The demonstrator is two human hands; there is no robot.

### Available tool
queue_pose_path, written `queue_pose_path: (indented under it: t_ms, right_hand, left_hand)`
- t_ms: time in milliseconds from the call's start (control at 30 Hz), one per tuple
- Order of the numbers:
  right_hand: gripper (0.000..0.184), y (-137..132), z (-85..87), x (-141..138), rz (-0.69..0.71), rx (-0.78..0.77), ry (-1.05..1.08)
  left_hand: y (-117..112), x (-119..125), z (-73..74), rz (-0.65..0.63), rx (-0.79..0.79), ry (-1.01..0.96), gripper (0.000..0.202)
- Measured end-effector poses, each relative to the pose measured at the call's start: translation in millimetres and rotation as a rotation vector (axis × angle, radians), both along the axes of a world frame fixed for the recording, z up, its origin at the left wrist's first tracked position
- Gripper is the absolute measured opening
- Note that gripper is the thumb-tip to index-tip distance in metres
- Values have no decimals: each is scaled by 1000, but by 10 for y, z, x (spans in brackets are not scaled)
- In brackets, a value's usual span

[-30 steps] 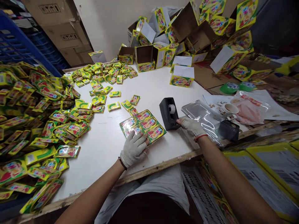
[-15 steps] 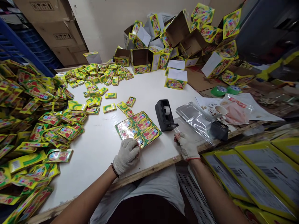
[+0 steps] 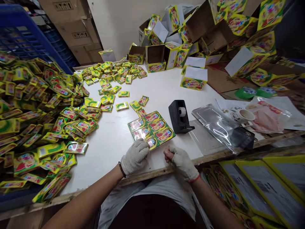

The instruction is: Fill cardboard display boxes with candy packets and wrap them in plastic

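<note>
Six boxes (image 3: 157,125) form a block (image 3: 151,130) near the front edge of the worktop (image 3: 107,152). Our left hand (image 3: 135,157), nearer, curls on its near corner; it lies just ahead-left of our bunched right hand (image 3: 182,162). We can't tell what either grip holds.

Rests the gloved left hand (image 3: 135,157) on the near corner of a block of six boxes (image 3: 157,125), just left of the tape dispenser (image 3: 177,117). Holds the gloved right hand (image 3: 183,163) on the near side of the dispenser, fingers bent. Shows clear plastic (image 3: 211,119) and a cup (image 3: 246,116) to its right, a heap of small boxes (image 3: 35,108) well to its left, and open cartons (image 3: 155,57) beyond it.
</note>
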State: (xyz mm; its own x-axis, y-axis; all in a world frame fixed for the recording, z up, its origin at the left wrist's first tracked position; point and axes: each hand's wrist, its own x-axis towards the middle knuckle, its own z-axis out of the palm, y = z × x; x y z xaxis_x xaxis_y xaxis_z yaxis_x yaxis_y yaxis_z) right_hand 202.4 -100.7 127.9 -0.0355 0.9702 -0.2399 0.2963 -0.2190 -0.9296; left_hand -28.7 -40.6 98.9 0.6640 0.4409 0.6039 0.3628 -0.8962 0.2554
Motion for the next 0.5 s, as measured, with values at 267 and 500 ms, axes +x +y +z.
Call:
queue_pose_path:
  t_ms: [267, 500]
  right_hand:
    - [42, 41, -185, -405, -84, -102, 118]
    - [43, 61, -400, -364, -75, -228, 213]
  left_hand:
    - [-62, 15, 89, 23, 68, 92, 46]
    - [-94, 232, 184, 281, -103, 124, 15]
